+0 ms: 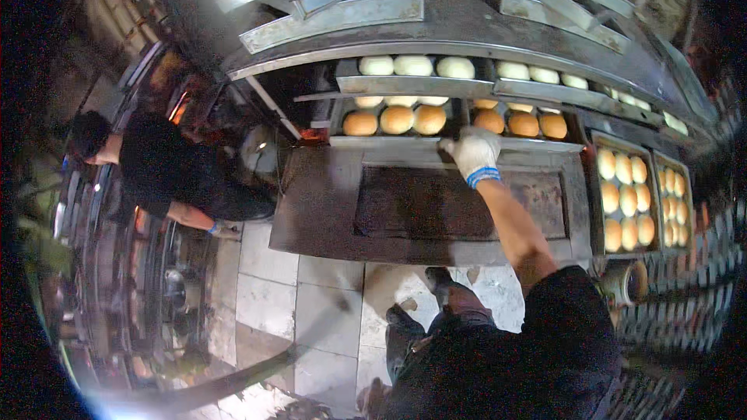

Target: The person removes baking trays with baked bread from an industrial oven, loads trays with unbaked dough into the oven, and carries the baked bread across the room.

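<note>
Reaching forward, my gloved right hand [475,152] clamps the front lip of the baking tray [389,141], glove presumably against heat. Browned buns [397,119] sit just beyond the fingers; pale ones above. Left hand out of view. Oven door [327,202] lies open beneath the wrist.

The scene is dim, with black fisheye corners and bent straight edges. Warm light falls on the round golden buns [397,119]. An orange glow [180,111] flares left, and the lower rim blurs.
</note>
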`<state>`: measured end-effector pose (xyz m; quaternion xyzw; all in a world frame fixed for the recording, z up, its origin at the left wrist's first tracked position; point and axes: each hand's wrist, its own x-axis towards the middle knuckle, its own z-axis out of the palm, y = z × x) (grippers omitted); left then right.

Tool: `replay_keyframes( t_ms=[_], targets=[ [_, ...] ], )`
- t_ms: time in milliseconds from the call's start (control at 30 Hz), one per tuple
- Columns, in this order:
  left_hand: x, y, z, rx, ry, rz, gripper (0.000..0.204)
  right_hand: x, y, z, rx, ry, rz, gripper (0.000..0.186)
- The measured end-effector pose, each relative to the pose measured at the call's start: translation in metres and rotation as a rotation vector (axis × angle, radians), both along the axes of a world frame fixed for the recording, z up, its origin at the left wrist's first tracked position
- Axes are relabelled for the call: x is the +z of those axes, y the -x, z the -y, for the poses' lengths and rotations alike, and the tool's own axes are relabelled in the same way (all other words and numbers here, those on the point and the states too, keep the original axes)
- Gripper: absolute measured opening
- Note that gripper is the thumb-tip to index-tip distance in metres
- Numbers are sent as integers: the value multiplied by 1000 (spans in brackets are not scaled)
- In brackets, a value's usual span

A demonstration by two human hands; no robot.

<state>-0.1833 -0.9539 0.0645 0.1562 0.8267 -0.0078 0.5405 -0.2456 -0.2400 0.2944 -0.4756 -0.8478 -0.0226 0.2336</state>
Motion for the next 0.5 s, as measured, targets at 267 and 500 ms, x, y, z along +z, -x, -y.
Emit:
replay_keyframes(
  t_ms=[267, 500],
  targets=[
    [30, 243, -197, -127, -583, -141, 47, 8, -105, 185, -14, -39, -19, 52],
    [75, 327, -314, 339, -1070, 47, 40, 3, -95, 211, 73, 241, -269, 38]
  ],
)
